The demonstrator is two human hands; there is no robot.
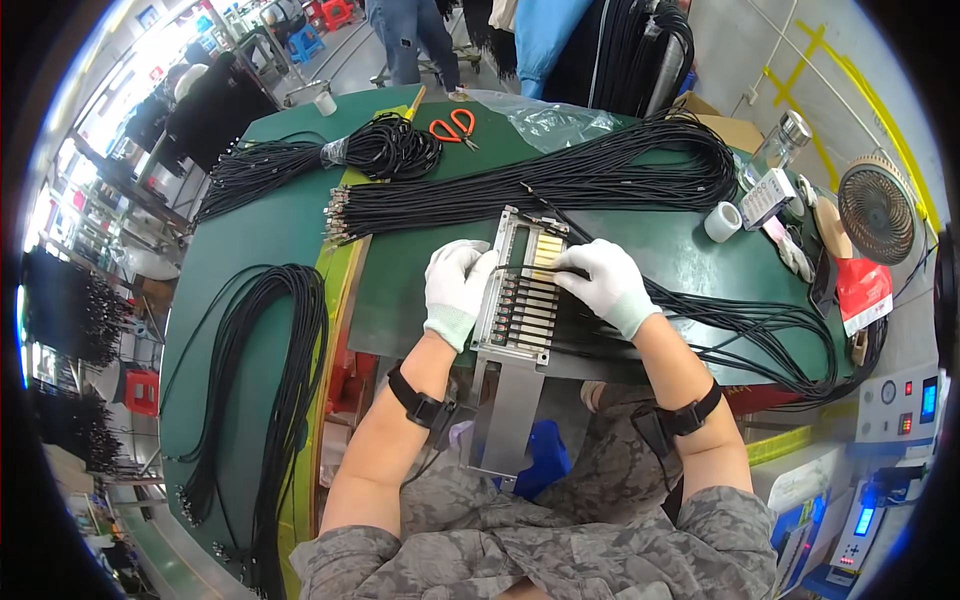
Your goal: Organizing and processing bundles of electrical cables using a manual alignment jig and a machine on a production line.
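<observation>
A metal fixture (518, 285) with a row of slots lies in front of me. Several black cables sit side by side in its lower slots, while the upper slots look yellowish. My left hand (460, 284), in a white glove, is at the fixture's left edge, fingers closed at one end of a black cable (526, 267). That cable runs across the fixture to my right hand (605, 283), also gloved, which pinches it at the right edge. The cable's tip is hidden by my left fingers.
A long bundle of black cables (540, 180) crosses the green table (400, 300). Beyond it are a coiled bundle (385, 148) and orange-handled cutters (456, 130). More cables hang at left (265, 370). On the right are a white roll (722, 222) and a small fan (877, 210).
</observation>
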